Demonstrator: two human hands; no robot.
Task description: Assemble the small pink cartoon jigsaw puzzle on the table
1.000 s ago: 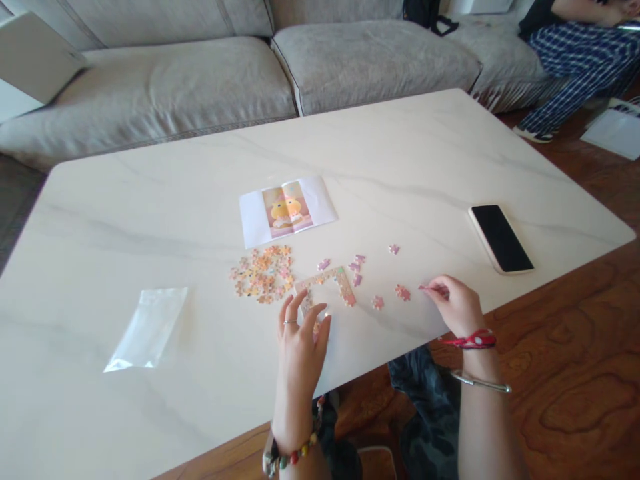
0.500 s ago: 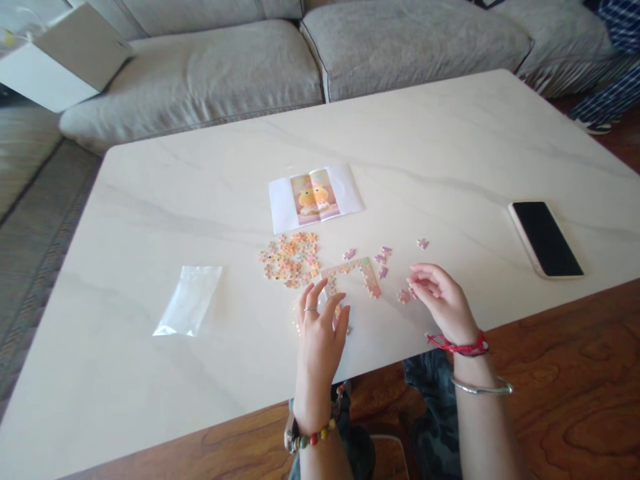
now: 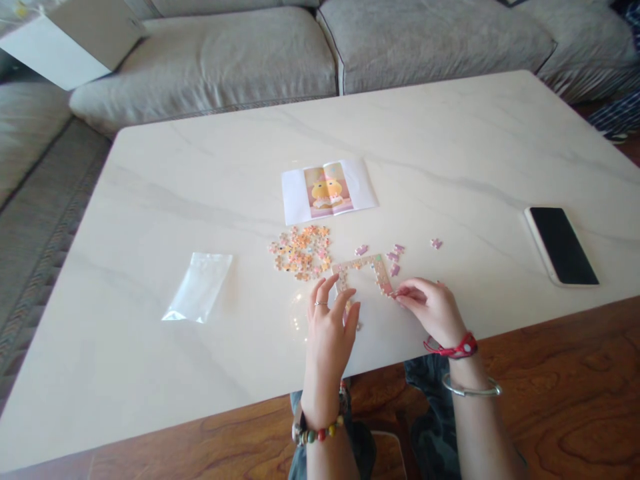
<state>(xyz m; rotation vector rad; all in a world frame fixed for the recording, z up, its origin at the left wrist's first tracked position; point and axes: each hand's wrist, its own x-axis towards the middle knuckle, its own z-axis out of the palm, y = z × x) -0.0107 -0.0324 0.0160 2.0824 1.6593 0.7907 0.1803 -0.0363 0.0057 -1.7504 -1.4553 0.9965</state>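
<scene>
My left hand (image 3: 330, 320) lies on the white table (image 3: 200, 180), fingers spread, with its fingertips on the left leg of a joined strip of puzzle pieces (image 3: 367, 265). My right hand (image 3: 430, 307) is pinched on a small puzzle piece at the lower right end of that strip. A heap of loose orange and pink pieces (image 3: 300, 251) lies just left of the strip. A few single pieces (image 3: 397, 253) lie to its right. A printed picture sheet (image 3: 327, 190) showing a yellow figure lies behind them.
A clear plastic bag (image 3: 200, 287) lies to the left. A black phone (image 3: 563, 245) rests near the table's right edge. A grey sofa (image 3: 250, 60) runs behind the table, with a white box (image 3: 70, 40) at the far left. Wooden floor shows in front.
My right hand has moved left, from the loose pieces at the right to the end of the joined strip. The view has shifted leftwards. My left hand stays on the strip.
</scene>
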